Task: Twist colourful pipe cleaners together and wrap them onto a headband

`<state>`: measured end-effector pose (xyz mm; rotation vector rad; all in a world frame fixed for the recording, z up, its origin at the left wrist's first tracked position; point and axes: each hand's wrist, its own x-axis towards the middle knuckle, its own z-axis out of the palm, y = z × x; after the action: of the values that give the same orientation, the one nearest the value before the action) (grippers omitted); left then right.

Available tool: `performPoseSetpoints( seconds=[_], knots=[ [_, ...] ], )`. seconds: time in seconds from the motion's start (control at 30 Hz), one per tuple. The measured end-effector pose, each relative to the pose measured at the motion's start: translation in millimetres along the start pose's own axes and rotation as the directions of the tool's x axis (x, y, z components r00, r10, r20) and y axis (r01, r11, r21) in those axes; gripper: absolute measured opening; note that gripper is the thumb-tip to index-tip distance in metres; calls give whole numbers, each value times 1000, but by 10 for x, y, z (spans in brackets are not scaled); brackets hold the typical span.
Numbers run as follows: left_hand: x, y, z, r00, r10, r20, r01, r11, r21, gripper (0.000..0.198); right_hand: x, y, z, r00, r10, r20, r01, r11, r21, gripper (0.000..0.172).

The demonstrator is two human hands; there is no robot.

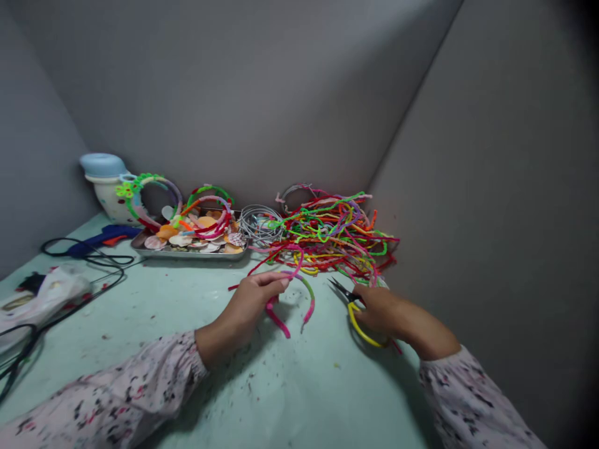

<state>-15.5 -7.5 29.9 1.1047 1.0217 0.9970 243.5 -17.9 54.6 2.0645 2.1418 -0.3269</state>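
My left hand (255, 296) is closed, thumb against fingers, on a curved wire band (308, 292) wrapped in pink, purple and green pipe cleaner. A pink loose end (300, 260) stands up above the fingertips, and the band's two ends hang open below the hand. To the right, my right hand (381, 308) is closed around scissors (354, 312) with yellow handles. Their dark blades point left and away from me, slightly parted. Part of the handles is hidden by the fingers.
A heap of colourful pipe cleaners (337, 231) lies at the back, beside coiled grey wire (260, 223). Left of it, a metal tray (196, 254) holds shells and wrapped hoops. Further left are a blue-lidded container (105, 187), a black cable (88, 299) and a white plastic bag (56, 296).
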Motion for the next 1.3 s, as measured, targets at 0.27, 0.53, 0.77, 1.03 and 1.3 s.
performPoseSetpoints(
  seconds=[0.27,0.53,0.77,1.03,1.3],
  knots=[
    [168,6,82,996,64,67,-62,998,-33,31,50,-47,144,999,16,44,-11,994,-111,35],
    [147,-110,155,992,44,120,-34,996,-84,27,148,-382,24,882,-156,-444,395,760,516,36],
    [169,-166,135,983,2,181,11,998,-69,26,395,-616,160,928,-51,-368,372,122,920,30],
    [174,-228,133,962,-129,240,146,988,-55,27,534,-541,379,923,137,-360,381,-197,903,28],
    [150,-185,131,905,-231,357,253,967,-14,19,553,-508,387,914,236,-331,389,-271,881,25]
  ],
)
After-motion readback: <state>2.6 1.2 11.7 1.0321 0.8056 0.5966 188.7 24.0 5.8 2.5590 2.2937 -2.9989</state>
